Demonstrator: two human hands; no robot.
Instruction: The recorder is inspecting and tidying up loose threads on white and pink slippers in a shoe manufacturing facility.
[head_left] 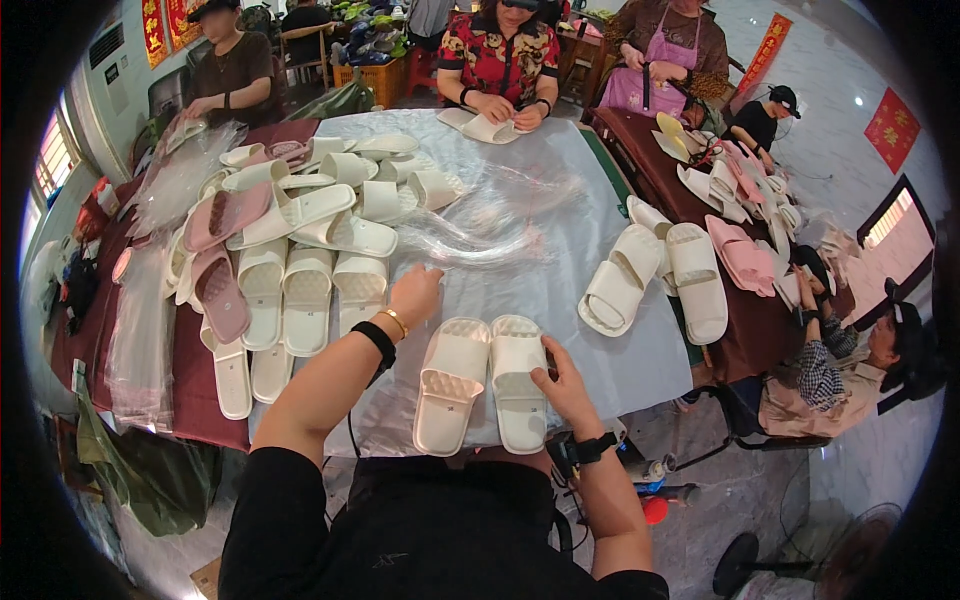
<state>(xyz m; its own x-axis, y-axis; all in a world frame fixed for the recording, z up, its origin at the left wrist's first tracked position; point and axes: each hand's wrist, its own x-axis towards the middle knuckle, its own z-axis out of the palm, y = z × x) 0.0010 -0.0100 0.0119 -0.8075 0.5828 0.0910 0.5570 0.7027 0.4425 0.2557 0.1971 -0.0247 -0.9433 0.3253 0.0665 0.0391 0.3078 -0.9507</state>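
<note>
Two cream slide slippers (483, 380) lie side by side, soles down, at the near edge of a table under a clear plastic sheet (560, 300). My right hand (560, 385) rests against the right slipper's outer edge, fingers curled on it. My left hand (413, 296) reaches forward over the sheet, fingers bent onto a clear plastic bag (470, 240) lying just beyond it. A black band and a gold bracelet circle my left wrist, a black watch my right.
Rows of cream and pink slippers (290, 250) crowd the table's left; another cream pair (655, 275) lies right. Stacked clear bags (140, 340) hang off the left edge. Several people sit around the tables handling slippers. A fan base (745, 560) stands on the floor.
</note>
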